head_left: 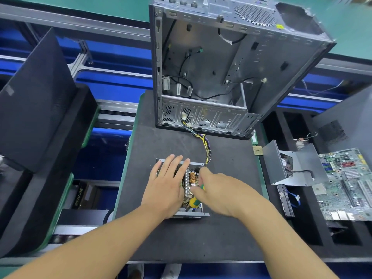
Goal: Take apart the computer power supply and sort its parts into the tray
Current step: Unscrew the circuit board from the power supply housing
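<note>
**Holding a screwdriver over the opened power supply**

The power supply (190, 179) lies lid-off on the black mat (161, 141), midway between its side edges and toward the near edge, with its heat sink and coil exposed. The left hand (167, 186) rests flat on the unit's left half, fingers straight and spread. The right hand (219, 194) curls round a green-and-yellow screwdriver (194, 203) over the right half; the tip is hidden. A cable bundle (206, 146) runs from the unit's far right corner to the computer case (221, 67) at the mat's far edge. Beyond the right edge, the tray (302, 228) holds a motherboard (346, 184) and a metal cover (298, 168).
</note>
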A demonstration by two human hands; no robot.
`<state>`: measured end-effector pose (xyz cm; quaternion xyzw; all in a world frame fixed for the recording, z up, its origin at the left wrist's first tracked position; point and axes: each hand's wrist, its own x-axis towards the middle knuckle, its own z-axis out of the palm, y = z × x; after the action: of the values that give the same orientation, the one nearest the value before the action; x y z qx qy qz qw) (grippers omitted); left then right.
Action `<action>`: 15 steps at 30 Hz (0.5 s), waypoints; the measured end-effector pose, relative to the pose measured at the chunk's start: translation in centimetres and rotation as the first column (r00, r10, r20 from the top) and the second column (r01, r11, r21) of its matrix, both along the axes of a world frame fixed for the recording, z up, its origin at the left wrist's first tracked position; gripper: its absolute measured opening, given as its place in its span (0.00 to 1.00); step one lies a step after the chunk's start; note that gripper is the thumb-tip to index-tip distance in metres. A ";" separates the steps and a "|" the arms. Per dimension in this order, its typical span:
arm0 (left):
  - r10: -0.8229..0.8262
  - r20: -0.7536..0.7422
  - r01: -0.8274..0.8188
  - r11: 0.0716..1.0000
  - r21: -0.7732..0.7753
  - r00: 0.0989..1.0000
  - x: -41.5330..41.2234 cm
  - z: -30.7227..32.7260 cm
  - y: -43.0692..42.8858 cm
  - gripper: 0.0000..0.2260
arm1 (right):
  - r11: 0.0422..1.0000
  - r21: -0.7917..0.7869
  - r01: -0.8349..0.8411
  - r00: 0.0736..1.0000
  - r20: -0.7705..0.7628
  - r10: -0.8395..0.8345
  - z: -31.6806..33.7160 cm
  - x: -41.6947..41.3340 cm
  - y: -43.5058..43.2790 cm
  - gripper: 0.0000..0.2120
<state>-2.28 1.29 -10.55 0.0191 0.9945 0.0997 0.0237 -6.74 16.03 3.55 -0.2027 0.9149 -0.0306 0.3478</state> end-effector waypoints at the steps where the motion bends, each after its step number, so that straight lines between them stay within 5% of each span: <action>1: 0.000 -0.002 0.000 1.000 -0.001 1.000 0.0 0.1 0.0 0.35 | 1.000 -0.005 -0.020 1.000 0.005 0.020 0.1 0.1 0.0 0.15; 9: 0.010 -0.011 -0.010 1.000 0.024 1.000 -0.1 0.3 0.1 0.35 | 0.996 -0.013 -0.086 0.996 0.025 0.087 0.3 0.0 0.2 0.13; 15: 0.020 -0.014 -0.019 0.999 0.034 1.000 -0.1 0.1 0.1 0.34 | 1.000 0.013 0.027 1.000 0.015 -0.027 -0.3 -0.3 0.1 0.19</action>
<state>-2.37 1.35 -10.47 0.0106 0.9930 0.1168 0.0155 -7.05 16.12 3.26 -0.1879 0.9151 -0.0307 0.3556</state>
